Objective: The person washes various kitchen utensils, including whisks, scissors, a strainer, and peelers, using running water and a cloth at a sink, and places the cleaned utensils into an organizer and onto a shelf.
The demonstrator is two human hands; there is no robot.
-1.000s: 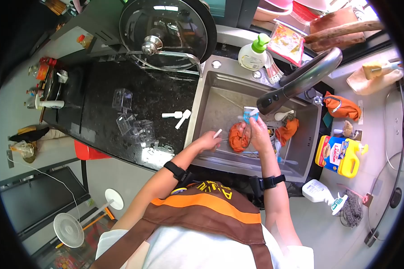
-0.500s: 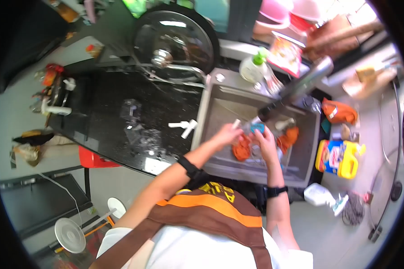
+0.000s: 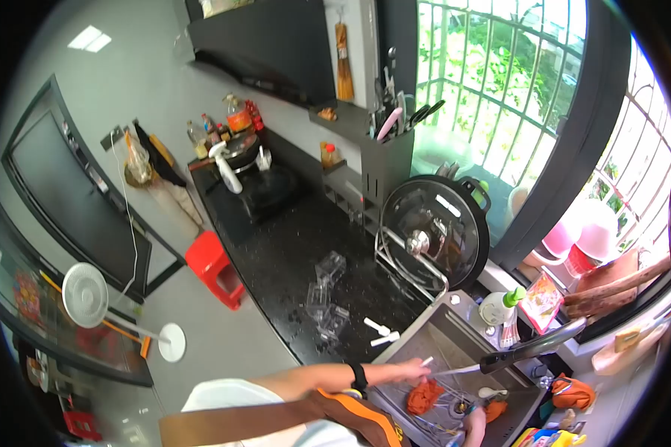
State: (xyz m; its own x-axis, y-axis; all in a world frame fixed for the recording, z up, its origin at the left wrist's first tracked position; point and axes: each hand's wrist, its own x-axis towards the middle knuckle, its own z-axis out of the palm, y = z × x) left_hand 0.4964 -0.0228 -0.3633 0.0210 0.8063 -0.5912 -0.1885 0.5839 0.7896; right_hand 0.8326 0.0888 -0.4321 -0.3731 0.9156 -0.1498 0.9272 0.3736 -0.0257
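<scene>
In the sink (image 3: 443,335), my left hand (image 3: 410,369) is closed on a small white stick-like piece (image 3: 426,361), beside a thin stream of water from the faucet (image 3: 529,349). Just below it lies a crumpled orange cloth (image 3: 423,398). Lower in the basin, my right hand (image 3: 473,428) reaches down near the drain (image 3: 461,408); its fingers are largely hidden. A second orange cloth (image 3: 495,410) and a white spoon-like thing (image 3: 492,392) lie close to that hand. Two white pieces (image 3: 385,339) like the held one rest on the counter by the sink.
Clear plastic containers (image 3: 326,298) lie on the wet black counter (image 3: 276,276). A large glass lid (image 3: 432,231) leans in a metal rack (image 3: 406,261) behind the sink. A green-topped pump bottle (image 3: 499,307) stands at the sink's back edge. A red stool (image 3: 215,270) is on the floor.
The view has swung up and left, showing the stove, door and window. My hands have come apart, the right one lower in the sink. The teal thing between them is out of sight.
</scene>
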